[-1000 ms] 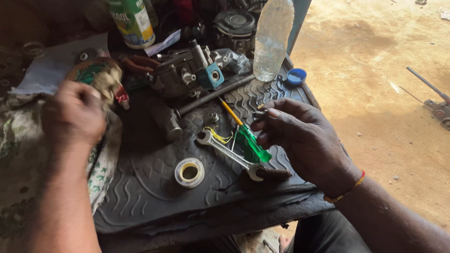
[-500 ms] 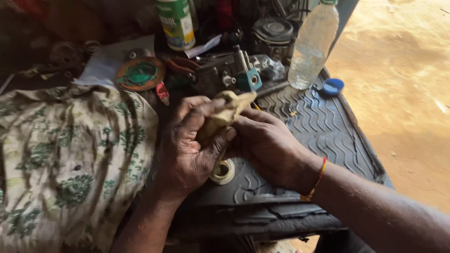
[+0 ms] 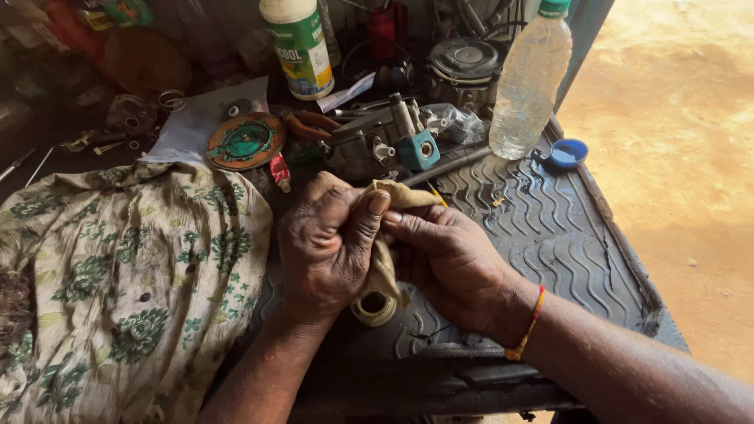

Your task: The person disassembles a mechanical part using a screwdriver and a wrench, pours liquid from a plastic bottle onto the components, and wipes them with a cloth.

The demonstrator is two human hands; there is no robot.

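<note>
Tan cloth rag sits bunched between both hands above the black rubber mat in the head view. The left hand closes tightly round it; the right hand pinches its other side. A tape roll lies just beneath.

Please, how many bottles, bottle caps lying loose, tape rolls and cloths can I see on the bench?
Bottles: 2, clear plastic bottle and white bottle
Loose caps: 1, blue cap
Tape rolls: 1
Cloths: 2, tan rag and floral cloth
Total: 6
</note>
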